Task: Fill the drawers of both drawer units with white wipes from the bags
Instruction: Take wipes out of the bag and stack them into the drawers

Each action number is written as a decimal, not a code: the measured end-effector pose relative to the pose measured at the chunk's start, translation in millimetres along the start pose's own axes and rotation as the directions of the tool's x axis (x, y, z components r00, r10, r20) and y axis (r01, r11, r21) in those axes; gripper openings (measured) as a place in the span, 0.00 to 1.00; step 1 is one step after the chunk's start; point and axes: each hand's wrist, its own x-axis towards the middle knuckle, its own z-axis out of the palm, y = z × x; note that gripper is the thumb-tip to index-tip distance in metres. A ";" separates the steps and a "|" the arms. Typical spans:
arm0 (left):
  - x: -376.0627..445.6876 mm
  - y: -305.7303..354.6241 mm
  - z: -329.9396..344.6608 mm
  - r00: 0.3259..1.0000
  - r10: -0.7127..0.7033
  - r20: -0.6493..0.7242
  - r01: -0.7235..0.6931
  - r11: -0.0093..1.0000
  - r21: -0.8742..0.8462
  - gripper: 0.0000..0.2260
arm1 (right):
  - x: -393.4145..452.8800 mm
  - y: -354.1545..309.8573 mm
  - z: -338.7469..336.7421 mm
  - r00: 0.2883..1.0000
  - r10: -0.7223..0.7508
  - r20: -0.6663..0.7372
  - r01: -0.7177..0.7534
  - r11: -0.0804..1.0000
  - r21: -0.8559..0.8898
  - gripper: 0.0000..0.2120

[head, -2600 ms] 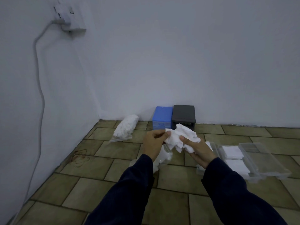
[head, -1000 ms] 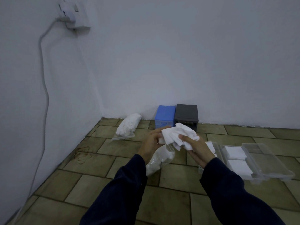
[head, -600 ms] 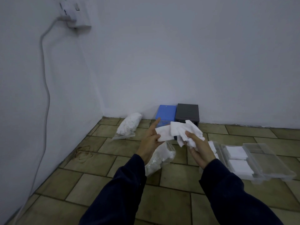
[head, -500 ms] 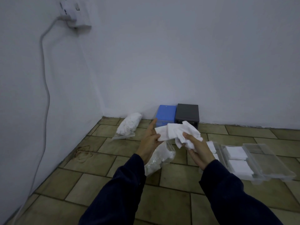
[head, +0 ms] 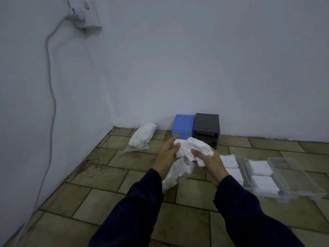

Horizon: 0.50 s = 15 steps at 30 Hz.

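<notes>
- Two hands meet in mid-air above the floor, sharing a crumpled bunch of white wipes.
- Left hand: thumb and curled fingers pinch the left edge of the bunch, with the index finger stretched out past it.
- Right hand: fingers wrapped round the lower right part of the bunch, gripping it from below.
- Both arms wear dark blue sleeves.
- Just under the hands a clear plastic bag with more white wipes lies on the tiles.
- A second bag of wipes lies near the corner, close to the wall and left of the drawer units.
- Against the back wall stand a blue drawer unit and a black drawer unit, side by side and touching.
- To the right, clear drawers lie pulled out on the floor in a row.
- The nearer drawers hold flat folded wipes; the farthest right one looks bare inside.
- On the left wall a socket carries a plug, and its grey cable hangs down to the floor.
</notes>
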 end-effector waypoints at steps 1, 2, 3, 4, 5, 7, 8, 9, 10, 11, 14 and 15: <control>-1.1 -0.5 0.4 1.000 0.013 -0.002 -0.013 1.000 0.017 0.17 | 0.2 0.4 -0.1 1.000 -0.006 -0.002 0.006 1.000 -0.022 0.14; -2.1 -0.2 0.5 1.000 0.023 -0.004 -0.023 0.999 0.026 0.17 | 1.1 1.2 -0.6 1.000 -0.016 -0.005 0.016 0.999 -0.039 0.13; -3.0 0.8 1.1 1.000 0.029 -0.004 -0.029 0.999 0.028 0.17 | 1.7 1.2 -0.9 1.000 -0.028 -0.013 0.027 0.998 -0.059 0.12; -2.8 0.6 0.9 0.999 0.034 -0.015 -0.034 0.999 0.032 0.17 | 1.9 0.5 -0.8 0.999 -0.039 -0.024 0.037 0.996 -0.082 0.12; -3.0 0.9 1.7 0.999 0.046 -0.030 -0.045 0.998 0.041 0.17 | 2.0 -0.3 -0.7 0.998 -0.045 -0.033 0.041 0.994 -0.097 0.12; -2.9 1.1 1.5 0.995 0.092 -0.036 -0.088 0.992 0.094 0.16 | 2.4 -1.4 1.6 0.998 -0.048 -0.034 0.043 0.991 -0.127 0.12; -3.1 1.0 1.9 0.991 0.133 -0.023 -0.130 0.984 0.124 0.16 | 2.2 -2.1 2.7 0.999 -0.049 -0.021 0.046 0.988 -0.148 0.13; -4.8 2.6 3.2 0.985 0.173 -0.013 -0.169 0.974 0.153 0.16 | 2.1 -2.3 3.8 0.999 -0.051 -0.005 0.050 0.985 -0.168 0.14; -6.2 3.7 4.2 0.980 0.198 -0.005 -0.195 0.967 0.166 0.16 | 1.9 -2.8 5.2 0.999 -0.054 0.003 0.053 0.981 -0.187 0.15; -7.0 3.8 4.9 0.978 0.206 -0.005 -0.202 0.963 0.178 0.15 | 2.2 -2.5 6.0 0.998 -0.060 0.001 0.059 0.975 -0.214 0.16; -7.1 0.7 5.9 0.978 0.207 -0.001 -0.202 0.956 0.213 0.10 | 4.8 -1.2 8.7 0.993 -0.106 -0.046 0.083 0.931 -0.356 0.17; -7.1 0.5 6.6 0.979 0.204 -0.012 -0.196 0.953 0.231 0.08 | 5.8 -0.8 9.1 0.992 -0.115 -0.061 0.082 0.918 -0.388 0.16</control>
